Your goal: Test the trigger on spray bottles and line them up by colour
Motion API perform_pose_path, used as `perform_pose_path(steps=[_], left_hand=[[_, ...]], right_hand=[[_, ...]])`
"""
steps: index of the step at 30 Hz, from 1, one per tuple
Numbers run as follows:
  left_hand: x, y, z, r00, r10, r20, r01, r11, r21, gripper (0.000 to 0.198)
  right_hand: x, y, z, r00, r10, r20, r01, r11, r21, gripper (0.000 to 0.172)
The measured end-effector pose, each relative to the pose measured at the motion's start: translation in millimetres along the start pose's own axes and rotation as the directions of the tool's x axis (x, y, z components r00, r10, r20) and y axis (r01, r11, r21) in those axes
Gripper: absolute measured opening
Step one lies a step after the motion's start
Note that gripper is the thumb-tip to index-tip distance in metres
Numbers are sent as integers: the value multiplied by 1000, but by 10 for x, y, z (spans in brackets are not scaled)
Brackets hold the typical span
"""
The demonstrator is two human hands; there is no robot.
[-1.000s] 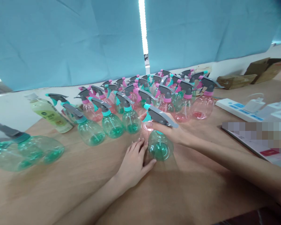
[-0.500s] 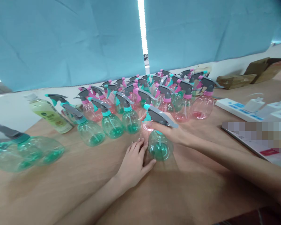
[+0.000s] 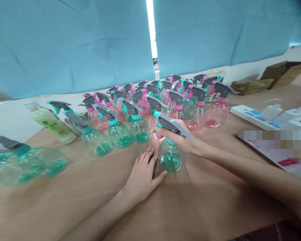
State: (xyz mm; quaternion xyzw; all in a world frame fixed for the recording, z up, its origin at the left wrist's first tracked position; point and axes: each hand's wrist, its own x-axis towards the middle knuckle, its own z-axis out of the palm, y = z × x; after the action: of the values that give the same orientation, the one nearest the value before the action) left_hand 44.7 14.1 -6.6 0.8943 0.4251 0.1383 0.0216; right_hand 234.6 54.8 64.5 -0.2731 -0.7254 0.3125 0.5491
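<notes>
Right hand (image 3: 182,139) closed around grey trigger head (image 3: 172,124) of clear green spray bottle (image 3: 171,157), which stands upright near the table's middle; left hand (image 3: 142,177) open, fingers (image 3: 147,156) spread on wooden table (image 3: 203,201), thumb (image 3: 163,174) just beside bottle. Grip and bottle unchanged from earlier frame.

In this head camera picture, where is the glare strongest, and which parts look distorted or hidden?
Head view: the strip light between the blue cloths is blown out to white; the green spray bottles at the left edge look stretched; the sheet on the right is covered by a pixel mosaic; the right hand and its spray bottle look fairly sharp.
</notes>
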Motion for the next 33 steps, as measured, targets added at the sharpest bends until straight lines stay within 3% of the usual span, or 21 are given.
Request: perform_pose_path(steps=[16,23,33], left_hand=[[6,-4,6,1000,0,12,0,1000,11,46],[0,-9,7,1000,6,-6,-6,1000,0,46],[3,7,-9,1000,-7,9,7,1000,4,46]], right_hand=[[-11,34,-4,1000,-1,-2,1,1000,14,32],[-7,-4,-11,997,43,61,-45,998,32,10],[-12,-19,-3,996,73,48,-75,996,46,8]])
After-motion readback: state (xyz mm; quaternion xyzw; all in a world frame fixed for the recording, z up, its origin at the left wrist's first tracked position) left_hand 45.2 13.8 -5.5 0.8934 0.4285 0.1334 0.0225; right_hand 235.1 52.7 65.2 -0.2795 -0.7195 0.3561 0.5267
